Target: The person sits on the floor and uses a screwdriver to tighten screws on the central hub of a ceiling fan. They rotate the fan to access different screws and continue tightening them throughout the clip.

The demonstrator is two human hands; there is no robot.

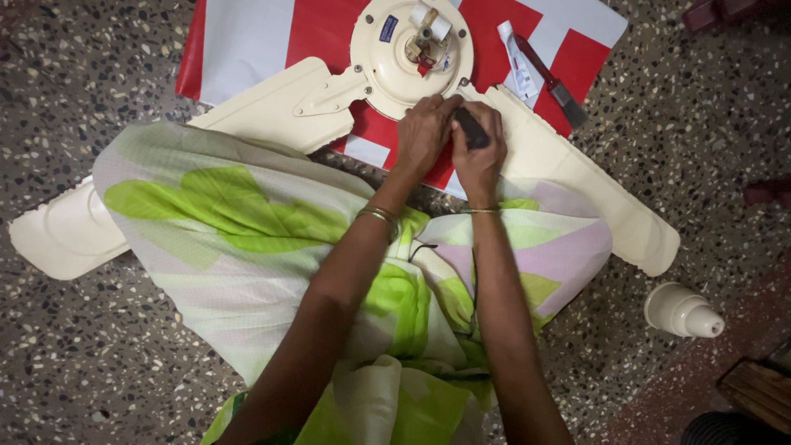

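We're sitting on the terrazzo floor (99,354) w/ a cream ceiling fan (412,62) laid flat in front of us, motor housing up, partly on a red-and-white sheet (247,37). Both hands meet at the near rim of the housing, right where a blade bracket joins it. Our left hand (424,136) presses down on the rim, fingers curled together against the metal. Our right hand (478,152) is clamped on a dark tool handle (472,128), prob. a screwdriver, tip hidden under the hands, so we can't tell what it bears on.

Handling, as we judge it: the motor body is heavy, stiff metal, won't flex, and its painted dome looks smooth and slippery, so grip it at the rim or the centre stem, not the dome. The blades (577,181) are thin, long sheet, light but easy to bend; they shouldn't carry the fan's weight. One blade runs right past our knee, another goes left under the green-patterned cloth (231,222) on our lap, its end (62,235) showing on the floor.

Nearby: a small tube (517,62) and a red-handled scraper (556,82) on the sheet, a cream canopy cup (682,311) lying on the floor at right, apart from the fan.
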